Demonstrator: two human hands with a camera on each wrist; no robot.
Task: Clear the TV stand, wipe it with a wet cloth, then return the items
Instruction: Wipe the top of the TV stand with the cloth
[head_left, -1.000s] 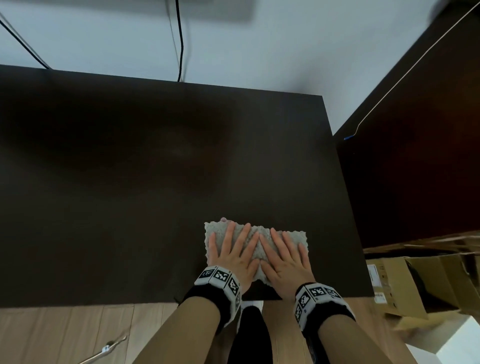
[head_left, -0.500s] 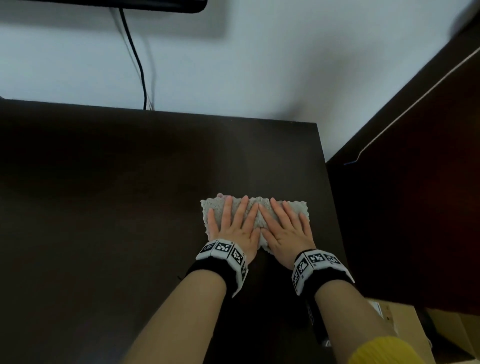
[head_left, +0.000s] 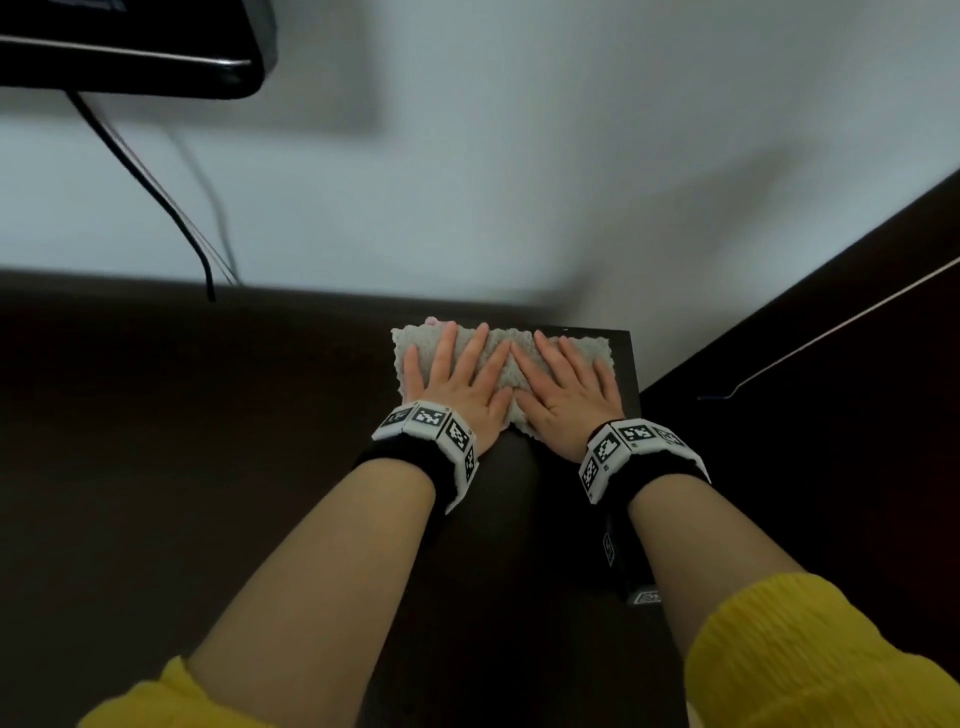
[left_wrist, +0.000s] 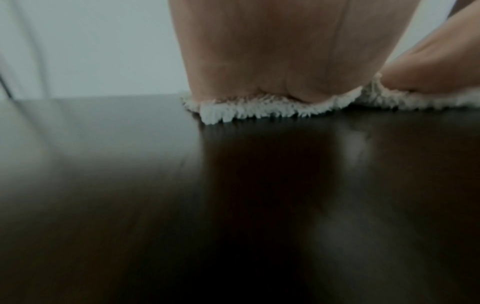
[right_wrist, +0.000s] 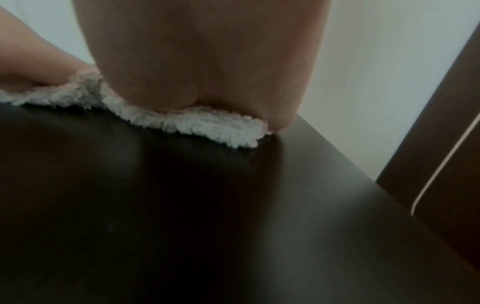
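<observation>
A fluffy pale grey cloth (head_left: 415, 340) lies flat on the dark brown TV stand top (head_left: 208, 441), close to its back right corner. My left hand (head_left: 451, 379) presses the cloth's left half with straight, spread fingers. My right hand (head_left: 563, 387) lies flat on its right half, side by side with the left. In the left wrist view the heel of the palm sits on the cloth's shaggy edge (left_wrist: 246, 112). The right wrist view shows the cloth edge (right_wrist: 202, 125) under the palm, near the stand's right edge. Nothing else stands on the top.
A white wall (head_left: 519, 156) rises right behind the stand. A black TV corner (head_left: 130, 62) hangs at upper left with a black cable (head_left: 156, 192) dropping behind the stand. A dark cabinet (head_left: 831, 389) with a thin pale line stands on the right.
Both hands have slid the cloth away from me, from near the stand's front edge to its back right corner by the wall. The head view has tilted up.
</observation>
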